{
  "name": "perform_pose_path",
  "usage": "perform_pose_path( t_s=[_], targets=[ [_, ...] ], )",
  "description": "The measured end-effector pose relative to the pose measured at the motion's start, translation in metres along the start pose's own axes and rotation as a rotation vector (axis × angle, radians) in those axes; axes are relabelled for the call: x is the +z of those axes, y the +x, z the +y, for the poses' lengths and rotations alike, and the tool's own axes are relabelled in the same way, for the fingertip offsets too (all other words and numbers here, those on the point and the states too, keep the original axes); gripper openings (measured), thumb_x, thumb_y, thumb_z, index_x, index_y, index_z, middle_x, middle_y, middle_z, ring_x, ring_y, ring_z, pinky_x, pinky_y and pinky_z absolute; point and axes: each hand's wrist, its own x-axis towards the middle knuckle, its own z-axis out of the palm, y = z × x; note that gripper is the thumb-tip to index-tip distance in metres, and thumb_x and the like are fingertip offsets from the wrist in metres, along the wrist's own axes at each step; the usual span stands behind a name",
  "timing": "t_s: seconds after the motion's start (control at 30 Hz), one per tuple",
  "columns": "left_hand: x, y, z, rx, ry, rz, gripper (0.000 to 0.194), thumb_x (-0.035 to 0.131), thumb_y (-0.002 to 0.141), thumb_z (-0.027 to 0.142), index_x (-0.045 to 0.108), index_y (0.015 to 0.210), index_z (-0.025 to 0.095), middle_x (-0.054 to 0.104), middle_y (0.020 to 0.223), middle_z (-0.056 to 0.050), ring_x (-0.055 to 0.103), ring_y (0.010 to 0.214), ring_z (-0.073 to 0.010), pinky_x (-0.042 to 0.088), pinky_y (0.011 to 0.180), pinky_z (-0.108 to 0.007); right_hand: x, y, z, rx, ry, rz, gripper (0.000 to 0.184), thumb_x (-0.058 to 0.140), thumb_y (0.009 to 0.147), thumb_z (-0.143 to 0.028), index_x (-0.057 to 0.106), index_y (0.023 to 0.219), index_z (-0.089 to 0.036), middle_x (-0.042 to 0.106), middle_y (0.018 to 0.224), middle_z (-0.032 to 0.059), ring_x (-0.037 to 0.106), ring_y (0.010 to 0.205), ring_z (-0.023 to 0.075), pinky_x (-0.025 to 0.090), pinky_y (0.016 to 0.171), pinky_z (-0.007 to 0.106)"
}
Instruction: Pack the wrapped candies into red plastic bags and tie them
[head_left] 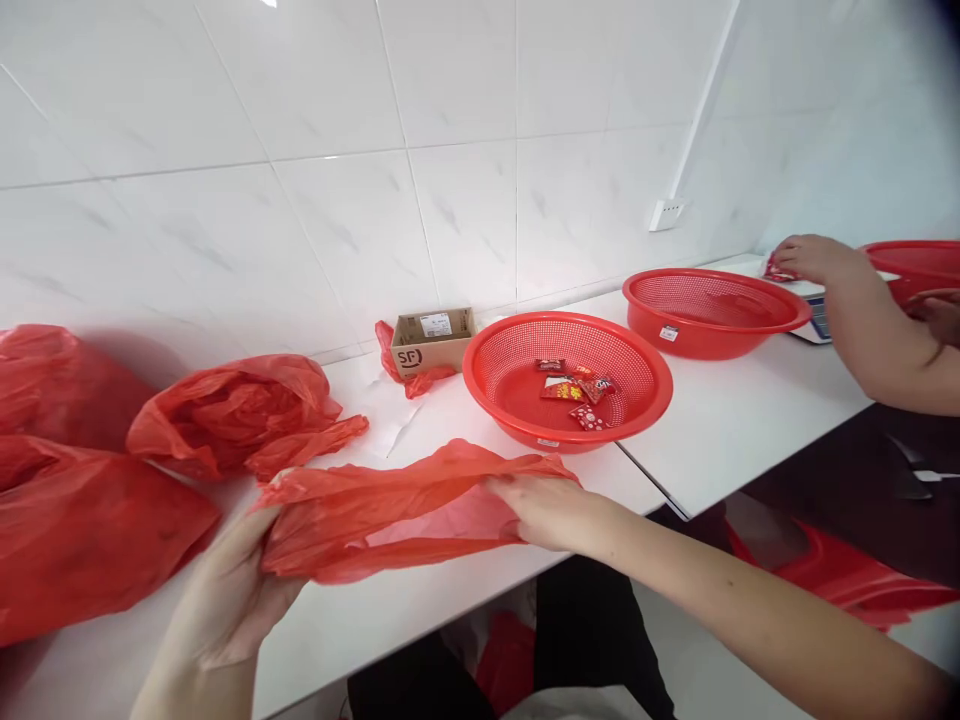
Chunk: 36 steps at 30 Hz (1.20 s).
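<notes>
A thin red plastic bag point(375, 505) is stretched sideways between my two hands above the white table's front edge, its mouth partly spread. My left hand point(244, 580) grips the bag's left end, with the fingers partly hidden by the plastic. At the other end, my right hand point(544, 510) is closed on the bag, its fingertips inside the opening. Just beyond the bag stands a red plastic colander basket point(495, 400) with several small red wrapped packets point(564, 388) at its bottom.
Filled red bags point(82, 530) and a crumpled red bag point(240, 410) lie at left. A small cardboard box point(431, 345) stands by the wall. Another red basket point(712, 340) sits to the right. A co-worker's hand point(814, 258) holds a packet over a scale point(817, 315).
</notes>
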Motion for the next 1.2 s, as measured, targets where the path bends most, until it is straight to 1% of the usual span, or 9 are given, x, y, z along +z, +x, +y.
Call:
perform_pose_path(
  t_s=[0.17,0.3,0.4,0.53,0.63,0.8,0.9,1.03,1.2],
  targets=[
    [-0.025,0.015,-0.025,0.163,0.074,-0.078,0.033,0.079,0.061,0.016,0.059,0.084,0.026,0.062,0.075,0.005,0.058,0.064,-0.0103,0.050,0.056,-0.017,-0.013,-0.001,0.007,0.080,-0.053,-0.009,0.057,0.055,0.081,-0.029,0.050,0.138,-0.024,0.068,0.117,0.0111,0.064,0.106,0.0307,0.050,0.082,0.039],
    [-0.026,0.018,-0.045,0.368,0.784,-0.188,0.011,0.068,0.075,0.032,0.066,0.075,0.021,0.057,0.094,-0.003,0.055,0.070,-0.0128,0.049,0.063,-0.023,-0.017,0.009,0.005,0.104,-0.155,-0.013,0.047,0.052,0.086,-0.035,0.057,0.130,-0.018,0.068,0.112,0.0152,0.065,0.103,0.0323,0.051,0.079,0.040],
    [-0.018,0.021,-0.059,0.402,1.289,-0.095,0.029,0.053,0.084,0.037,0.071,0.103,0.025,0.047,0.125,-0.010,0.055,0.063,-0.0129,0.052,0.067,-0.035,-0.016,0.014,0.005,0.116,-0.181,-0.086,0.052,0.058,0.080,-0.029,0.057,0.130,-0.015,0.070,0.103,0.0157,0.067,0.095,0.0329,0.052,0.072,0.039],
    [-0.008,0.028,-0.067,0.501,1.545,0.042,0.053,0.043,0.087,0.031,0.046,0.139,0.020,0.036,0.140,-0.018,0.062,0.077,-0.0213,0.052,0.076,-0.043,-0.015,0.018,0.003,0.019,-0.190,-0.186,0.089,0.060,0.071,-0.018,0.025,0.153,-0.023,0.071,0.098,0.0134,0.068,0.087,0.0325,0.050,0.061,0.035],
    [-0.010,0.031,-0.060,0.369,1.505,-0.015,0.059,0.042,0.087,0.034,0.039,0.144,0.019,0.038,0.140,-0.018,0.064,0.079,-0.0220,0.054,0.080,-0.044,-0.024,0.012,0.003,-0.109,-0.022,-0.194,0.083,0.062,0.079,-0.030,0.024,0.153,-0.032,0.070,0.105,0.0104,0.067,0.090,0.0284,0.050,0.066,0.034],
    [-0.027,0.024,-0.047,0.422,1.286,-0.215,0.048,0.047,0.087,0.043,0.053,0.134,0.039,0.037,0.149,-0.003,0.043,0.134,-0.0287,0.038,0.108,-0.049,-0.075,-0.004,0.023,-0.441,0.518,-0.018,0.041,0.052,0.092,-0.038,0.057,0.132,-0.027,0.067,0.116,0.0043,0.063,0.106,0.0152,0.046,0.092,0.027],
    [-0.034,0.018,-0.046,0.436,1.168,-0.225,0.044,0.053,0.083,0.049,0.060,0.127,0.043,0.028,0.157,0.005,0.030,0.143,-0.0302,0.025,0.114,-0.052,-0.105,0.006,0.063,-0.163,0.314,0.213,0.038,0.052,0.091,-0.039,0.058,0.127,-0.027,0.066,0.116,0.0063,0.062,0.105,0.0186,0.047,0.088,0.031],
    [-0.025,0.018,-0.043,0.186,0.966,-0.339,0.061,0.071,0.069,0.051,0.061,0.128,0.039,0.042,0.151,0.003,0.031,0.142,-0.0308,0.022,0.115,-0.045,-0.103,0.032,0.127,0.331,-0.196,-0.099,0.039,0.068,0.075,-0.033,0.065,0.112,-0.021,0.068,0.098,0.0103,0.064,0.088,0.0268,0.048,0.075,0.037],
    [0.006,0.025,-0.040,0.061,0.774,-0.344,0.056,0.066,0.077,0.053,0.060,0.129,0.037,0.051,0.145,0.001,0.041,0.137,-0.0279,0.029,0.114,-0.041,-0.094,0.038,0.152,0.308,-0.217,-0.219,0.028,0.065,0.071,-0.017,0.065,0.099,-0.021,0.067,0.085,0.0040,0.064,0.076,0.0212,0.045,0.067,0.031]
  ],
)
